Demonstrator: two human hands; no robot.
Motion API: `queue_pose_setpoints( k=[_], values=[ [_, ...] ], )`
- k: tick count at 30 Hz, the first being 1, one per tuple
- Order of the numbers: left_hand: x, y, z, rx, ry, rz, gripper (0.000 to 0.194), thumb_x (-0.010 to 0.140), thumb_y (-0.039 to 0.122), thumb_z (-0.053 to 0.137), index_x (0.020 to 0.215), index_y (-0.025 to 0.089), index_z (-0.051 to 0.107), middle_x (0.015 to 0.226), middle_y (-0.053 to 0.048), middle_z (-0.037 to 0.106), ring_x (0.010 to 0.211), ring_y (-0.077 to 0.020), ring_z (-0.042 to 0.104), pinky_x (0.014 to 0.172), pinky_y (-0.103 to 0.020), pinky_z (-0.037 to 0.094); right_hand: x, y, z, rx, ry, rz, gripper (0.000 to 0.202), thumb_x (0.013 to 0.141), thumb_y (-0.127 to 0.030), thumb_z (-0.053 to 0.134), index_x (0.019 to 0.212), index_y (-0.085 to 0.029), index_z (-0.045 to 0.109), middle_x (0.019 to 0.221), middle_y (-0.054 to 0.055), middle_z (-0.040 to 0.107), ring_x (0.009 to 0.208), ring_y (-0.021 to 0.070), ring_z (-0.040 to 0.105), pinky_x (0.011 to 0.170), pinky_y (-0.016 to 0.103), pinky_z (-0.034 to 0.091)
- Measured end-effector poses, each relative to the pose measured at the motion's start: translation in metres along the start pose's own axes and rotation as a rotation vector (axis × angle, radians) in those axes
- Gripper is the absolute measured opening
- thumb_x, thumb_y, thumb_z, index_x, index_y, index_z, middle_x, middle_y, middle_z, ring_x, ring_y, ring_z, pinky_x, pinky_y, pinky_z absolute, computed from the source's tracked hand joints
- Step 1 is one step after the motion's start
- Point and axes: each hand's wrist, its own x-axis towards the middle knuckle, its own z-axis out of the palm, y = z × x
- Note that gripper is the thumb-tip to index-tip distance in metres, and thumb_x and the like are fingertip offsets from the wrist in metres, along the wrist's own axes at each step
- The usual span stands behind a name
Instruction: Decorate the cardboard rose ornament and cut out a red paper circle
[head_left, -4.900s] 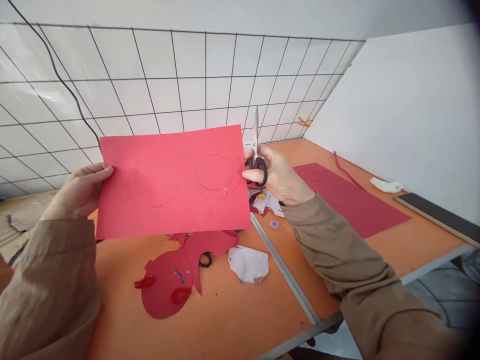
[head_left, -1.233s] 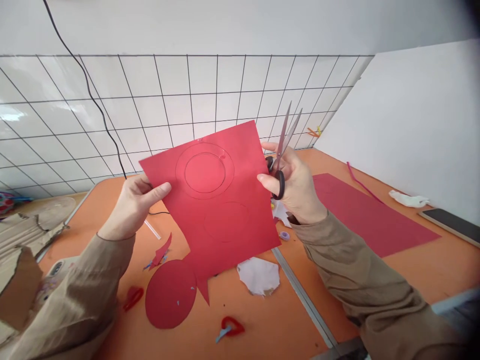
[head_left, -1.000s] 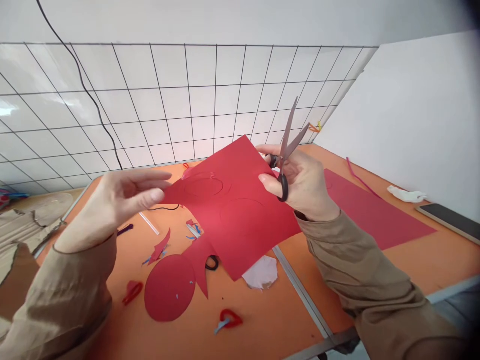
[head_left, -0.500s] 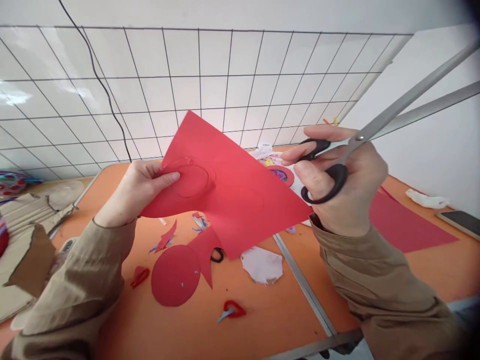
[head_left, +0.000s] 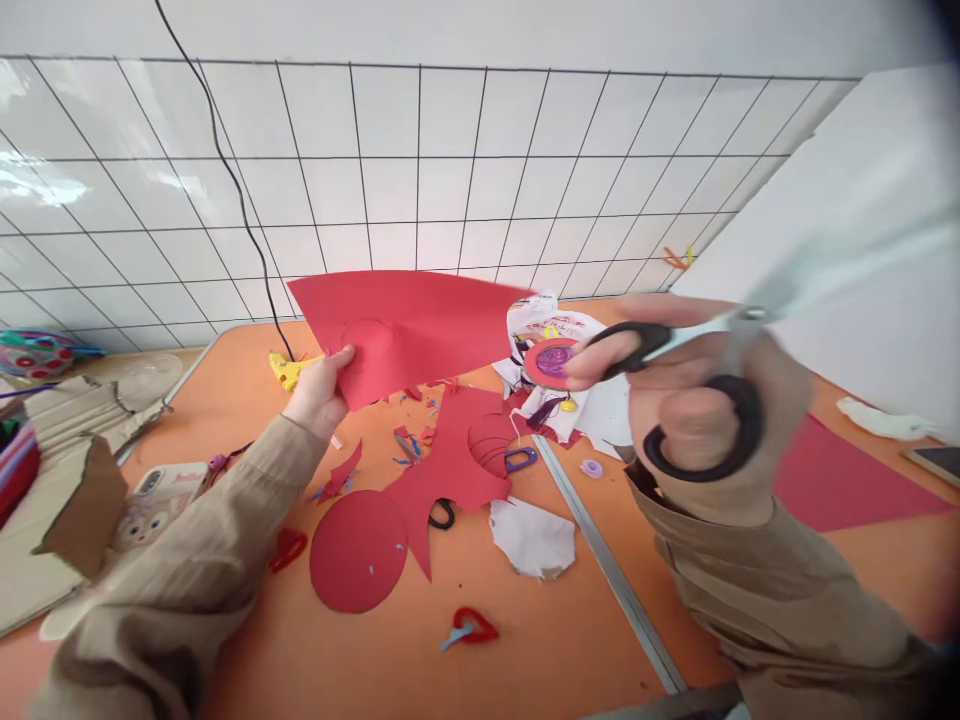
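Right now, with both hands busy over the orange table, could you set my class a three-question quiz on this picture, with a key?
1. Which hand holds the scissors?
2. True or false: the red disc lies to the right of the white scrap.
3. Fill the gap: the left hand grips a ____ sheet.

Key: 1. the right hand; 2. false; 3. red.

The head-worn camera looks forward and down across the table (head_left: 360,670), with the right hand (head_left: 694,422) close. Its view (the only one) reaches the far tiled wall (head_left: 454,115).
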Motion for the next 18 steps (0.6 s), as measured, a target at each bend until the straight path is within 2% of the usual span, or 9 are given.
queue_pose_setpoints(
  k=[1,3,7,14,18],
  values=[
    [0.002,-0.01,0.001,-0.006,0.009,-0.01,0.018,0.07,0.005,0.075,0.072,0.019,0.065,0.065,-0.001,0.071,0.087,-0.0207,0.073,0.075,-0.031,0.059,0.003,-0.001,0.002,0.042,0.073,-0.108,0.053,0.081,-0.069,0.056,0.123,-0.036,0.059,0.094,0.008,0.068,0.084,0.0325,0.066,0.071,0.053,0.053],
    [0.005,-0.028,0.002,-0.009,0.015,-0.034,0.023,0.065,0.0,0.074,0.072,0.019,0.063,0.061,0.0,0.069,0.074,-0.0202,0.073,0.07,-0.031,0.06,0.01,-0.002,0.007,0.115,0.066,-0.142,0.042,0.083,-0.056,0.065,0.114,-0.029,0.064,0.081,0.006,0.068,0.071,0.0241,0.065,0.065,0.043,0.054],
    [0.0,-0.052,0.003,0.013,-0.042,-0.109,0.026,0.061,-0.003,0.073,0.079,0.013,0.066,0.068,-0.005,0.072,0.059,-0.0189,0.069,0.06,-0.03,0.06,0.022,0.004,0.019,0.262,-0.06,0.084,0.037,0.084,-0.058,0.063,0.101,-0.025,0.057,0.073,0.003,0.067,0.063,0.0192,0.064,0.063,0.037,0.051],
    [-0.017,-0.054,0.005,0.041,-0.119,-0.174,0.03,0.065,0.001,0.072,0.092,0.013,0.07,0.082,-0.008,0.076,0.066,-0.0205,0.071,0.056,-0.029,0.059,0.028,0.031,0.03,0.547,-0.164,0.319,0.045,0.081,-0.063,0.063,0.096,-0.022,0.054,0.071,0.003,0.067,0.062,0.0178,0.063,0.063,0.033,0.05],
    [-0.025,-0.059,0.007,0.055,-0.155,-0.227,0.021,0.068,0.004,0.071,0.086,0.014,0.071,0.077,-0.006,0.076,0.07,-0.022,0.072,0.057,-0.026,0.057,0.012,0.031,0.05,0.713,-0.272,0.416,0.045,0.082,-0.063,0.062,0.094,-0.02,0.056,0.07,0.002,0.067,0.058,0.015,0.061,0.06,0.029,0.048]
  ],
)
